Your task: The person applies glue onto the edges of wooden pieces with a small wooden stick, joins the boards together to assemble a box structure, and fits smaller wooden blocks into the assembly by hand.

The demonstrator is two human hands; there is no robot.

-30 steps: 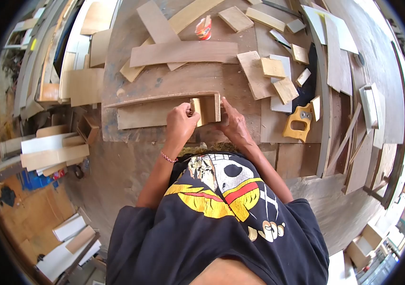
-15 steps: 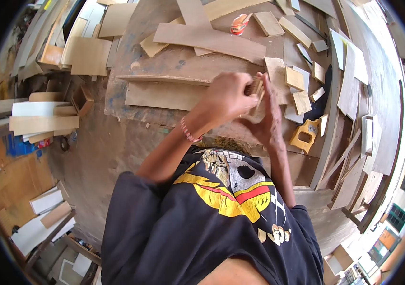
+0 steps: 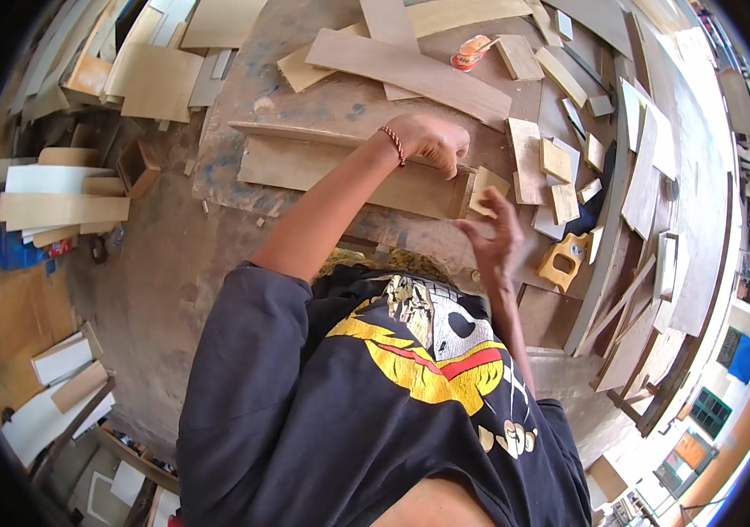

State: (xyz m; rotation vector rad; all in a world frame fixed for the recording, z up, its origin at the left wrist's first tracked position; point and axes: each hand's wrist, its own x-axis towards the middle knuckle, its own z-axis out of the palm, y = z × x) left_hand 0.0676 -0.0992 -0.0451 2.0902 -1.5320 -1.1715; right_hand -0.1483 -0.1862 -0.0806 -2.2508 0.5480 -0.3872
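Note:
My left hand (image 3: 434, 143), with a braided bracelet at the wrist, is closed above the right part of a long wooden piece with a raised back strip (image 3: 304, 132). Whatever its curled fingers hold, if anything, is hidden. Just right of the piece's upright end board (image 3: 464, 195) lies a small pale wood block (image 3: 487, 188). My right hand (image 3: 495, 235) hovers beside that block, nearer my body, with thumb and fingers apart and nothing between them. The forearm of my left arm covers part of the long piece.
Crossed planks (image 3: 414, 75) lie at the back of the worktable (image 3: 252, 92), near a red and white cup (image 3: 470, 54) with a stick in it. Small wood blocks (image 3: 556, 162) and a yellow-handled saw (image 3: 563, 262) are at the right. Stacked boards (image 3: 63, 208) stand at the left.
The view has shifted. My left hand has lifted from inside the piece and moved past the block. My right hand has come off the end board and opened. The small block now lies outside the end board.

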